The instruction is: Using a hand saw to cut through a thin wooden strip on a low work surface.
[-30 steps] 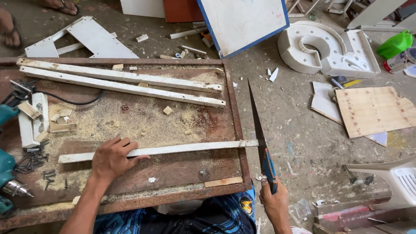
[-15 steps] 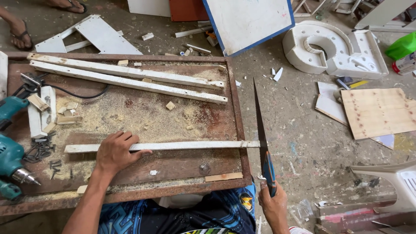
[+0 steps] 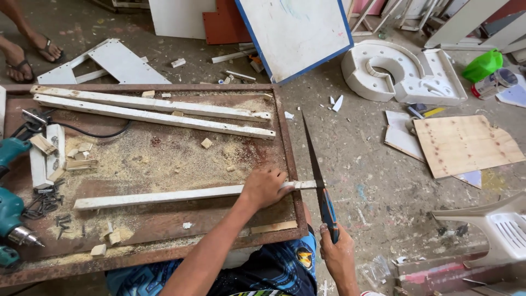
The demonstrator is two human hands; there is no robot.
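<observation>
My left hand presses down on a long white wooden strip that lies across the rusty metal tabletop, close to the table's right edge. The strip's end sticks out past that edge. My right hand grips the handle of a hand saw, whose dark blade points away from me and rests on the strip's overhanging end.
Two more white strips lie at the table's far side amid sawdust and wood offcuts. Teal power drills and screws sit at the left. A plywood sheet, white foam shape, plastic chair and another person's sandalled feet occupy the floor.
My left hand has slid along the strip from its middle to the right end by the table's edge. The saw blade now sits against the strip's overhanging end.
</observation>
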